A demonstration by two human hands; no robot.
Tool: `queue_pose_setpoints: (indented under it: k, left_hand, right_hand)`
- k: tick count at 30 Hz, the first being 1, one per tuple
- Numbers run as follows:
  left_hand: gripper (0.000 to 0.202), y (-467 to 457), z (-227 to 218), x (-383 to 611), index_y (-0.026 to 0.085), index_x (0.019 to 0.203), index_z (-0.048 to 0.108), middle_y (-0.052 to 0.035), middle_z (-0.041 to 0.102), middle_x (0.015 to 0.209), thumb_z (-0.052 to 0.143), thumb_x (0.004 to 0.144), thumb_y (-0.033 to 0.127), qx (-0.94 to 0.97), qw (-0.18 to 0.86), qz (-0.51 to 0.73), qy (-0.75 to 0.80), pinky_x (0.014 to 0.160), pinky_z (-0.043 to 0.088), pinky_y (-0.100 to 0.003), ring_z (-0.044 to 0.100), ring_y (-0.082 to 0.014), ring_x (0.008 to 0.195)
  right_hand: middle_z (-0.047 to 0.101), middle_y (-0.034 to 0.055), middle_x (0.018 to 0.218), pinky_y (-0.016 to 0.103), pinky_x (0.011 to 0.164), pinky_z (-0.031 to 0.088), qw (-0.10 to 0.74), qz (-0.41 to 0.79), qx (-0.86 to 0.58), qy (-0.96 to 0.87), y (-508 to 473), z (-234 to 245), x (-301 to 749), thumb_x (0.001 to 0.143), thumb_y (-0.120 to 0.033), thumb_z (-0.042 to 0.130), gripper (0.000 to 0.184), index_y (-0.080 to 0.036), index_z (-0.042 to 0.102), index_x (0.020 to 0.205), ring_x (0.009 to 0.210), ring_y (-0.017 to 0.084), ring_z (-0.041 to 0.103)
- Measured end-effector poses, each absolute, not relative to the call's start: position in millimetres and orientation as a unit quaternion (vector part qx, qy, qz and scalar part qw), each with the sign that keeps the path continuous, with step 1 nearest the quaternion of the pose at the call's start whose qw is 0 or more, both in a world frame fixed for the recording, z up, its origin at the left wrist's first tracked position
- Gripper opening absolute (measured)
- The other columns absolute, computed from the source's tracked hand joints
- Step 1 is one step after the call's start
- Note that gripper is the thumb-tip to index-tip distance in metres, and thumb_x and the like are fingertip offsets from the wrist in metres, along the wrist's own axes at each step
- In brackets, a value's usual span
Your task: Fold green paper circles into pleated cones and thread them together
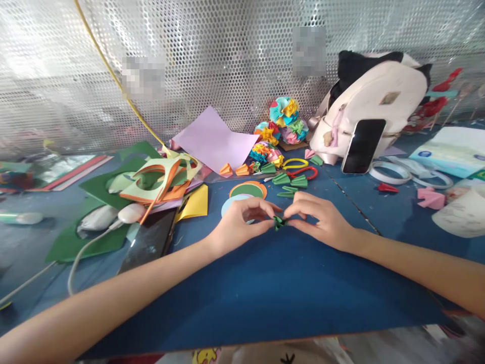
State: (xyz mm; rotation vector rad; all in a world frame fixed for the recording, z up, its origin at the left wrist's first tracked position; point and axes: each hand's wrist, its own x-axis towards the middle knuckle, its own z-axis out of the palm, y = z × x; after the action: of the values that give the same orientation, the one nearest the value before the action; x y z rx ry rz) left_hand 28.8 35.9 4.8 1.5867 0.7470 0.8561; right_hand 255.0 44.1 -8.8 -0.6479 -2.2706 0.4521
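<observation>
A small folded piece of dark green paper [279, 222] is held just above the blue table between my two hands. My left hand [244, 220] pinches its left side with thumb and fingertips. On the other side my right hand [322, 217] pinches it the same way. Behind my left hand lie stacked paper circles, a pale blue one [229, 205] partly covered by the hand and a green one with an orange rim [248, 189]. Several folded green paper pieces [281, 179] lie just beyond my fingers, near scissors with yellow and red handles [303, 173].
Cut paper scraps [151, 184], a white cable [81, 250] and a yellow sheet [195, 202] lie left. A lilac sheet [215, 139] and paper flower balls [284, 112] sit behind. At right are a phone [364, 146], a backpack [379, 96] and tape rolls [390, 173].
</observation>
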Motion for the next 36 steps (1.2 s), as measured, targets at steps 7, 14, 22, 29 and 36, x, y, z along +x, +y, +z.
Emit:
queue_pose_setpoints:
  k: [7, 14, 22, 29, 36]
  left_hand:
    - [0.020, 37, 0, 28, 0.010, 0.081, 0.068, -0.0057, 0.068, 0.084, 0.069, 0.083, 0.030, 0.610, 0.653, 0.327, 0.307, 0.077, 0.053, -0.023, 0.065, -0.0111, 0.077]
    - [0.027, 40, -4, 28, 0.014, 0.085, 0.055, -0.0021, 0.068, 0.081, 0.078, 0.070, 0.012, 0.626, 0.643, 0.331, 0.292, 0.072, 0.053, -0.023, 0.066, -0.0114, 0.074]
    - [0.015, 39, -1, 26, 0.011, 0.090, 0.071, -0.0058, 0.071, 0.082, 0.063, 0.078, 0.008, 0.707, 0.469, 0.343, 0.403, 0.076, 0.053, -0.024, 0.066, -0.0123, 0.074]
    - [0.003, 37, -6, 30, 0.012, 0.076, 0.066, -0.0015, 0.067, 0.074, 0.067, 0.074, 0.011, 0.655, 0.518, 0.356, 0.420, 0.070, 0.054, -0.020, 0.065, -0.0100, 0.068]
    - [0.010, 27, 0, 35, 0.010, 0.084, 0.070, -0.0037, 0.070, 0.075, 0.070, 0.076, 0.016, 0.643, 0.558, 0.335, 0.403, 0.068, 0.053, -0.018, 0.066, -0.0096, 0.068]
  right_hand:
    - [0.047, 0.0001, 0.077, 0.025, 0.064, 0.038, 0.363, 0.138, -0.220, -0.895, 42, -8, 254, 0.094, -0.013, 0.055, 0.013, -0.020, 0.066, 0.097, 0.070, 0.012, 0.047]
    - [0.047, 0.0016, 0.084, 0.030, 0.075, 0.042, 0.351, 0.207, -0.243, -0.880, 41, -8, 255, 0.100, -0.020, 0.042, 0.024, -0.022, 0.058, 0.117, 0.077, 0.015, 0.049]
    - [0.050, 0.0056, 0.117, 0.036, 0.094, 0.041, 0.459, 0.444, -0.258, -0.725, 40, -6, 251, 0.100, -0.034, 0.037, 0.031, -0.031, 0.049, 0.129, 0.112, 0.021, 0.048]
    - [0.043, 0.0055, 0.137, 0.038, 0.101, 0.038, 0.369, 0.574, -0.217, -0.698, 38, -9, 248, 0.097, -0.043, 0.040, 0.037, -0.032, 0.046, 0.132, 0.131, 0.024, 0.036]
    - [0.039, 0.0052, 0.145, 0.040, 0.109, 0.031, 0.342, 0.509, -0.239, -0.753, 40, -10, 249, 0.101, -0.044, 0.032, 0.042, -0.032, 0.039, 0.140, 0.138, 0.024, 0.031]
